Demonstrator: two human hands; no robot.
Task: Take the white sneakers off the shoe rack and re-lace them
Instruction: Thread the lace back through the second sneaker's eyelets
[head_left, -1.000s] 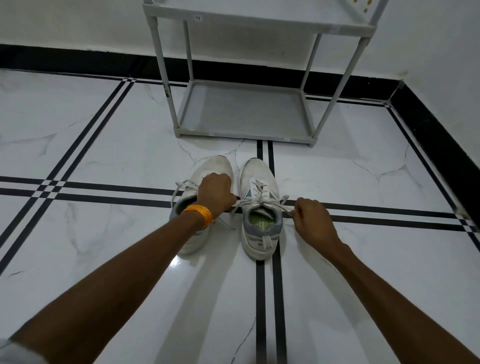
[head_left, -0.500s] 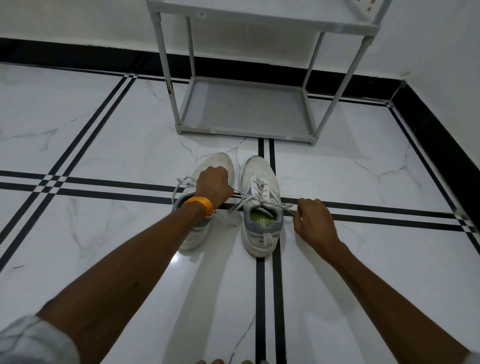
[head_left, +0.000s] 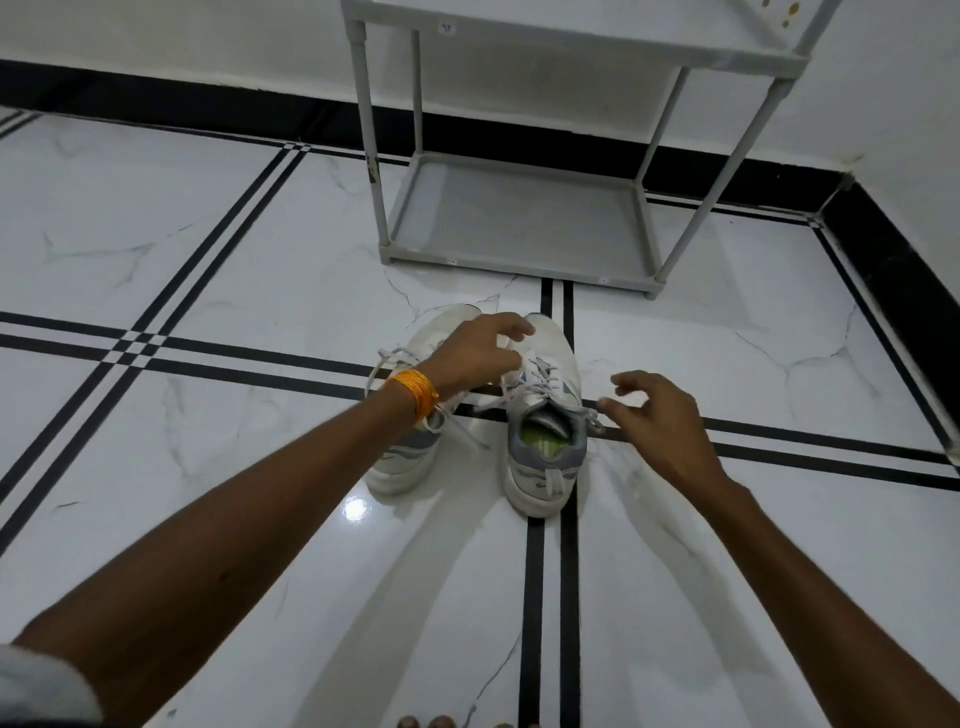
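Two white sneakers stand side by side on the floor in front of the shoe rack (head_left: 519, 264). The right sneaker (head_left: 543, 467) shows a grey collar, a green insole and loosely crossed white laces (head_left: 540, 376). My left forearm covers much of the left sneaker (head_left: 400, 465), whose loose lace trails beside the orange wristband. My left hand (head_left: 475, 353) hovers over the right sneaker's laces with fingers spread and fingertips at the crossings. To the right of that shoe, my right hand (head_left: 662, 415) is held with fingers apart, and a lace end lies at its fingertips.
The grey rack has a bare bottom shelf and a shelf above it. A white wall with a black skirting runs behind the rack and along the right. The floor is glossy white marble with black stripes. Toes (head_left: 415, 722) show at the bottom edge.
Both hands were fists pulling the right sneaker's lace ends outward. They have let go and opened. The left hand moved up and right over the laces.
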